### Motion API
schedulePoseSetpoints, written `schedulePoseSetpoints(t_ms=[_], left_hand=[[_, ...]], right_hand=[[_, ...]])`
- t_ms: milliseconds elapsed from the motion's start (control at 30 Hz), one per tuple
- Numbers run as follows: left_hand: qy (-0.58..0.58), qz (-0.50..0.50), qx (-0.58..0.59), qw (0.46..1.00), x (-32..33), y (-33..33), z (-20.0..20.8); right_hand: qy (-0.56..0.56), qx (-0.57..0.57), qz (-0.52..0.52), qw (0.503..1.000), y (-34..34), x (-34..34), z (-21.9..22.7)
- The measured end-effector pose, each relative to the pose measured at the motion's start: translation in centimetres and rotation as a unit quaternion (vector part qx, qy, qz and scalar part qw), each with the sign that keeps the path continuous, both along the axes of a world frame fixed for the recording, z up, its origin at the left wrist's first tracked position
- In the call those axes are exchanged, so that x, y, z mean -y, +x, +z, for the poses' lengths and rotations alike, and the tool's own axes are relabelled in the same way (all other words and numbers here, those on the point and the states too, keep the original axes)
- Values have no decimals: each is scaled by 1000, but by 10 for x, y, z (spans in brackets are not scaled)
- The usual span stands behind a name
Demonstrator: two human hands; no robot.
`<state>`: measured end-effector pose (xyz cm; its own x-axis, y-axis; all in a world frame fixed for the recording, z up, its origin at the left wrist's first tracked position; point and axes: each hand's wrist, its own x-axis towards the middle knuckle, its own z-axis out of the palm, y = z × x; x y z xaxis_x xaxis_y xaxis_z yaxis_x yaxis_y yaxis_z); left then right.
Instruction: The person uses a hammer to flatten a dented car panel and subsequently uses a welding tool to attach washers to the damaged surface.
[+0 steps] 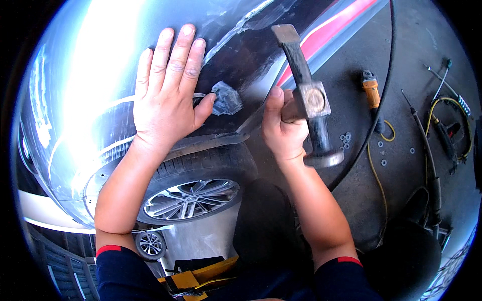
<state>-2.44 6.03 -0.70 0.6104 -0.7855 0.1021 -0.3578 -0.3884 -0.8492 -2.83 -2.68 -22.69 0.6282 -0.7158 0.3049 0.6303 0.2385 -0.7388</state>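
Observation:
My left hand (pixel 168 88) lies flat with fingers spread on a glossy dark car body panel (pixel 100 100) above the wheel arch. Just right of its thumb is a dented, scuffed grey patch (pixel 227 99) in the panel. My right hand (pixel 283 125) grips the handle of a metal body hammer (pixel 310 98), whose double-ended head stands upright beside the panel's edge, a little right of the dent.
A tyre with a silver alloy wheel (pixel 191 198) sits under the arch. On the dark floor at right lie an orange-handled tool (pixel 371 90), a black hose (pixel 386 75), yellow cable (pixel 374 170), small washers (pixel 345 138) and several hand tools (pixel 442 130).

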Motion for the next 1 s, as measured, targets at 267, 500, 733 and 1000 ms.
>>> schedulePoseSetpoints(t_ms=[267,500,733,1000], left_hand=[[4,9,-2,1000,1,-2,0],[6,4,6,1000,1,0,-3],[3,5,-5,1000,0,-1,-2],[9,9,-2,1000,-1,-2,-2]], right_hand=[[-81,-70,24,994,-7,6,11],[53,-19,22,998,1,-6,7],[-81,-67,4,994,-4,0,12],[11,-61,59,996,-3,-4,12]])
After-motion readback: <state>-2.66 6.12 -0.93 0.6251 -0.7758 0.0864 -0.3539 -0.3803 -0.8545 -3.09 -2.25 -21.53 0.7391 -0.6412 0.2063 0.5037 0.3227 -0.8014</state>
